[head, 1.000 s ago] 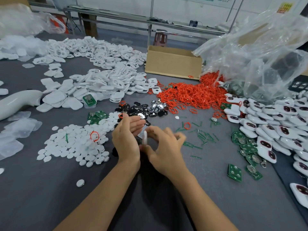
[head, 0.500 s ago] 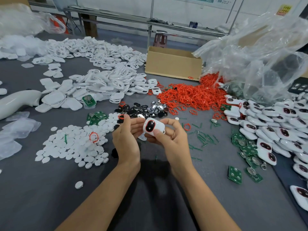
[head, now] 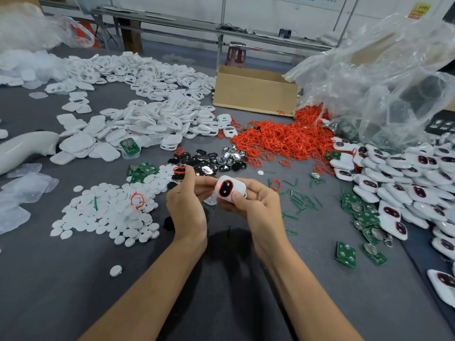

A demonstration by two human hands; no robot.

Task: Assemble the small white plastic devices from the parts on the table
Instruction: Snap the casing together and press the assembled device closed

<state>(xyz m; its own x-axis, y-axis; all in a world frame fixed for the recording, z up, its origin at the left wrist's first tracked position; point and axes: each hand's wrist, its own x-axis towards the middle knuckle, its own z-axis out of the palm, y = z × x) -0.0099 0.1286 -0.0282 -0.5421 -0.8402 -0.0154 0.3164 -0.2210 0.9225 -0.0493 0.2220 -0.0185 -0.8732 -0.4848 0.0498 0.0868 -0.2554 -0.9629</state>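
Note:
My right hand (head: 257, 205) grips a small white device (head: 227, 188) above the grey table (head: 73, 279); its face shows a dark oval window ringed in red. My left hand (head: 188, 203) is at the device's left side, fingertips touching it, fingers curled. Parts lie around: white round discs (head: 105, 217) at left, white shell halves (head: 147, 124) behind them, red rubber rings (head: 283, 139) in a heap, dark and shiny window inserts (head: 214, 161), green circuit boards (head: 362, 215) at right.
Finished white devices (head: 413, 178) pile up along the right edge. A cardboard box (head: 256, 92) and a big clear plastic bag (head: 384, 77) stand at the back. A white curved tube (head: 22, 148) lies at far left. Small green pins (head: 300, 200) scatter right of my hands.
A second ago the device was edge-on between my hands. It has turned face up, and my right hand now holds it a little higher with the thumb on its front.

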